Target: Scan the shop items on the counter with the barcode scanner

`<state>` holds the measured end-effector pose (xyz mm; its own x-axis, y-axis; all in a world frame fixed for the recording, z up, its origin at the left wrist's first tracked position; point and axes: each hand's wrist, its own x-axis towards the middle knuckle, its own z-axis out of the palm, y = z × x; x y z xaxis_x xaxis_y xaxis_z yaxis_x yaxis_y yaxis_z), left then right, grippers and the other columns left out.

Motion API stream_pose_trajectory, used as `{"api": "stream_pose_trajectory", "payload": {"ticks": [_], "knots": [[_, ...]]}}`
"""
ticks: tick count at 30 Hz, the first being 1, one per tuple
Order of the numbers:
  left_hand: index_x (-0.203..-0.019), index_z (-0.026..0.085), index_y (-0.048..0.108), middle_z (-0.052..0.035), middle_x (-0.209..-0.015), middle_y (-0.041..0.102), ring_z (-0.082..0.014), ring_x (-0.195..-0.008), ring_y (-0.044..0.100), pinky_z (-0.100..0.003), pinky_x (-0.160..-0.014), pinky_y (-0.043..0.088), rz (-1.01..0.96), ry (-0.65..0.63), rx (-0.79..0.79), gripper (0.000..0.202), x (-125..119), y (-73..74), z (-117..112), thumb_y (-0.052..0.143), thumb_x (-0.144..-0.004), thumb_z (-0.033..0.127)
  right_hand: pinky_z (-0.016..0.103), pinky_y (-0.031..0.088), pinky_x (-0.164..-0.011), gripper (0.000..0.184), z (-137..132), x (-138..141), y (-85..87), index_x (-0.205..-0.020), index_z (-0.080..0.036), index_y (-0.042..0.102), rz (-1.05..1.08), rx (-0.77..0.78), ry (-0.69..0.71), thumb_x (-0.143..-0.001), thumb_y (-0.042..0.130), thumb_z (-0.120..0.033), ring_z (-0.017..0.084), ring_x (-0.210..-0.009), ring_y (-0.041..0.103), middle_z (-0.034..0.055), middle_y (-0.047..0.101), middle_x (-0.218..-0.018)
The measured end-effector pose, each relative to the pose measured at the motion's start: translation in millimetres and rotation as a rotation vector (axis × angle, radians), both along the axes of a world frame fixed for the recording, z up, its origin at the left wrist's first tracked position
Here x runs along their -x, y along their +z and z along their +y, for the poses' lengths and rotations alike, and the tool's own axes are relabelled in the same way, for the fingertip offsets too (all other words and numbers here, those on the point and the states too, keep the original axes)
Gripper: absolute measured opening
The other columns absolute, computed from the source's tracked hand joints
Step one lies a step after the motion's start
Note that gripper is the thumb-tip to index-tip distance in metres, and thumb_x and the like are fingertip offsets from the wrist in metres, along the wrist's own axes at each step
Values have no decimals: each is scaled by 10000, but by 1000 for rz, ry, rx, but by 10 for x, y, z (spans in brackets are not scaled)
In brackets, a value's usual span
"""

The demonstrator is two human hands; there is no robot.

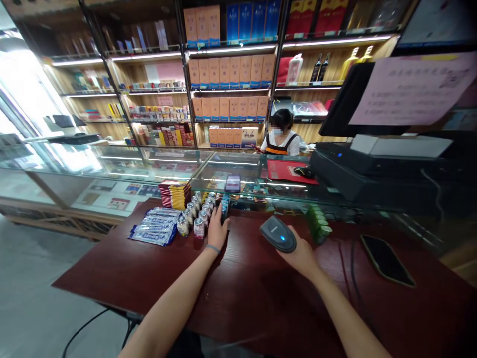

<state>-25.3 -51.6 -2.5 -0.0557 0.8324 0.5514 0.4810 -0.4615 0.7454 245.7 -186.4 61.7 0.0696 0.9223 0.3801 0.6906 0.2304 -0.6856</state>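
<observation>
The left hand (217, 229) is covering the near end of the blue packs (224, 206), so those labels are going unseen. Over on the right, the handheld barcode scanner (278, 233) is hiding most of the right hand's (301, 257) grip. The small bottles (197, 220) are showing print far too tiny to read, and the printed notice (413, 89) is blurring into illegible lines while the right edge is slicing it off. Up top, the frame is cutting off the cartons (201, 26).
</observation>
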Motion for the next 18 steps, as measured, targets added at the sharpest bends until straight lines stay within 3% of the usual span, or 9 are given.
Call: {"api": "stream_pose_trajectory", "payload": {"ticks": [5, 12, 15, 18], "knots": [[-1374, 196, 561, -151, -1330, 603, -297, -1294, 544, -519, -1156, 393, -35, 13, -30, 465, 4, -1, -23, 533, -913, 141, 301, 513, -672, 290, 8, 4, 16, -1010, -262, 564, -25, 3, 3, -750, 636, -367, 275, -805, 755, 53, 761, -860], [-1311, 210, 583, -134, -1272, 600, -272, -1226, 558, -471, -1101, 426, -156, -64, -71, 377, -9, 126, -114, 588, -938, 260, 298, 510, -659, 328, -21, -11, 81, -1048, -274, 521, -79, -6, -47, -760, 635, -381, 281, -789, 760, 22, 752, -806], [-1401, 232, 496, -123, -1279, 596, -239, -1162, 592, -414, -1023, 484, -335, -172, 23, 501, -43, 176, -175, 626, -930, 341, 299, 479, -610, 357, -48, -7, 113, -1105, -271, 526, -202, -42, -129, -789, 630, -402, 305, -760, 762, 27, 752, -781], [-1435, 241, 410, -119, -1259, 631, -211, -1072, 635, -349, -884, 535, -610, -342, 249, 621, -83, 212, -233, 674, -899, 412, 298, 449, -578, 421, -59, 17, 128, -1167, -251, 543, -376, -74, -139, -783, 647, -390, 302, -688, 752, 34, 755, -761]]}}
